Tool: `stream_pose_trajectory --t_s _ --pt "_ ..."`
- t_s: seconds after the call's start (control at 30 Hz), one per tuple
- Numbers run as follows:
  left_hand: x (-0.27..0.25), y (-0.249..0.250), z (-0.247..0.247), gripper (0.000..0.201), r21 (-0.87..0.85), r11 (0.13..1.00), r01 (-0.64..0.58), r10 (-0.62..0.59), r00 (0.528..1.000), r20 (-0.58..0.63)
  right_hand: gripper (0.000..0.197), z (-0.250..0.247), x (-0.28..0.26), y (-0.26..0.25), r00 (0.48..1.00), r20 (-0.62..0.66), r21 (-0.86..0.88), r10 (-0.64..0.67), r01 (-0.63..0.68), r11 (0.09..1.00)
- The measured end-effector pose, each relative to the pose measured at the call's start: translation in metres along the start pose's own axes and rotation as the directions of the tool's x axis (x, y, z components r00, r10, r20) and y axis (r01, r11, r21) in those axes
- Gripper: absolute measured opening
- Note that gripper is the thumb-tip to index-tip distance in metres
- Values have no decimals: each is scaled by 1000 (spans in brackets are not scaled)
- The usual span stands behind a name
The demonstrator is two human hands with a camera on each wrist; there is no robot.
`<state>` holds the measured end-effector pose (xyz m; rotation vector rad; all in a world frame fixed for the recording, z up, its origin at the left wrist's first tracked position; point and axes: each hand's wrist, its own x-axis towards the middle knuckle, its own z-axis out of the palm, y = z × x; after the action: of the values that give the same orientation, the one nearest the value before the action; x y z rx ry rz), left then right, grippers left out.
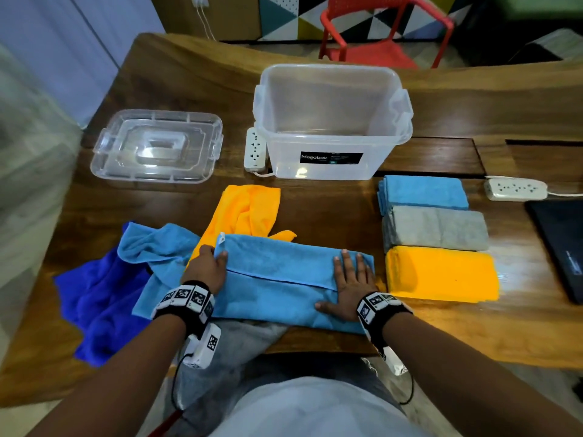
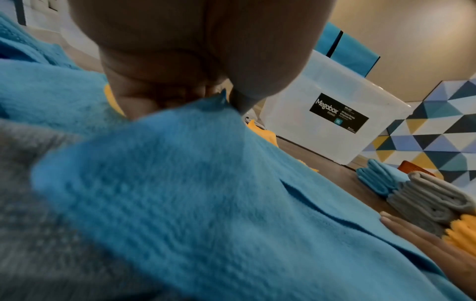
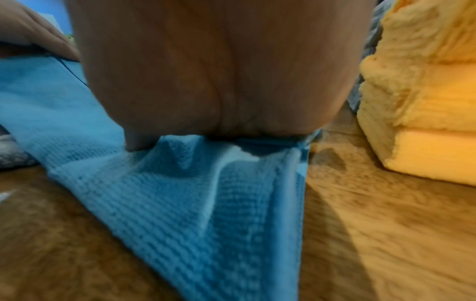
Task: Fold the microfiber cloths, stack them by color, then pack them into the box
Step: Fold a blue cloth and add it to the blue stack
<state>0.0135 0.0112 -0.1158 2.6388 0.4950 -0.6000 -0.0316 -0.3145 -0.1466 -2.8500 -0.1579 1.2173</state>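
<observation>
A light blue cloth (image 1: 284,279), folded into a long strip, lies across the near edge of the wooden surface (image 1: 315,200). The left hand (image 1: 206,266) pinches the strip's left end, fingers curled round its upper corner where a white tag sticks up. The right hand (image 1: 350,285) lies flat on the right end, fingers straight and spread, thumb out to the left.

To the left, unfolded cloths overlap in a heap: a dark blue cloth (image 1: 97,304), a second light blue one (image 1: 151,244) and an orange cloth (image 1: 249,209) that runs under the strip's far edge. A grey cloth (image 1: 239,339) hangs off the near edge below the strip, seemingly onto the lap, though the view there is unclear.

Just right of the strip sit three folded stacks in a row: blue stack (image 1: 424,192) farthest, grey stack (image 1: 437,228) in the middle, orange stack (image 1: 441,274) nearest.

The clear box (image 1: 334,121) stands open beyond the cloths, its lid (image 1: 157,146) lying flat well to its left. A power strip (image 1: 255,149) touches the box's left side; another (image 1: 517,189) lies at far right beside a dark laptop (image 1: 558,244).
</observation>
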Motion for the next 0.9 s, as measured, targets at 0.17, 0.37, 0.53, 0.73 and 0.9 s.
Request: stream_pose_trajectory --t_s 0.17,0.37,0.53,0.73,0.9 --pt "-3 10 4 56 30 997 64 -63 998 -30 121 -1 -2 1 999 -38 -30 -19 18 999" --pt "-4 37 -17 34 65 998 -18 28 985 -168 95 -11 -10 5 993 -112 -44 -25 20 999" --pt "5 89 -43 26 182 955 -232 261 953 -154 71 -20 -15 8 989 -146 -6 28 -29 1000" --pt "36 176 -49 22 390 682 -618 696 713 -88 45 -13 -21 20 993 -96 188 65 -46 981" --pt "52 250 -33 33 567 456 -686 839 544 -16 48 -14 -22 23 995 -54 261 84 -67 963"
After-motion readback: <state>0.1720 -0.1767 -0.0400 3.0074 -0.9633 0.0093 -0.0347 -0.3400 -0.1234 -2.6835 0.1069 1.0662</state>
